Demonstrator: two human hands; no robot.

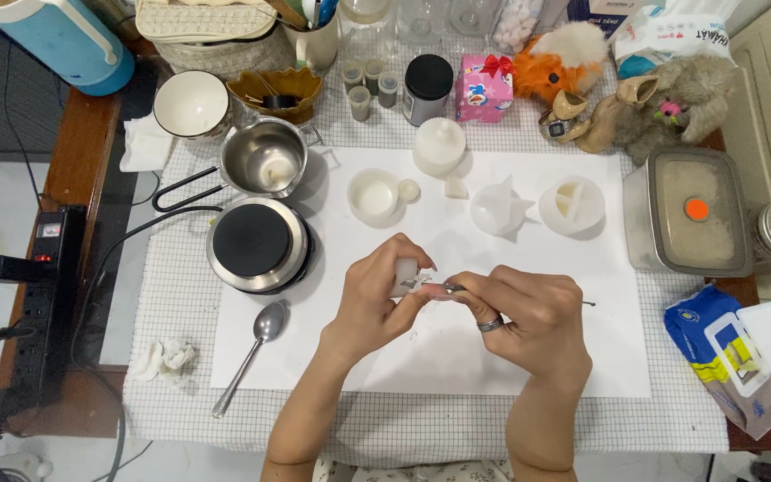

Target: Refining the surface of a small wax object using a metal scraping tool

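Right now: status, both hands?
Left hand holds small white piece. Right hand works thin metal tool against it. Spoon, hot plate lie apart.

bare forearms, no sleeves, dark band ring (pixel 490 324) on right hand (pixel 528 312), left hand (pixel 377 290) unadorned

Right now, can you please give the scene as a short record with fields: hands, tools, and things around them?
left hand: holds a small white block
right hand: holds a thin metal tool against the block; ring on one finger
work surface: white sheet over checked cloth
left of hands: metal spoon, round electric hot plate, steel pot
behind hands: white moulds, white dish
right: lidded container
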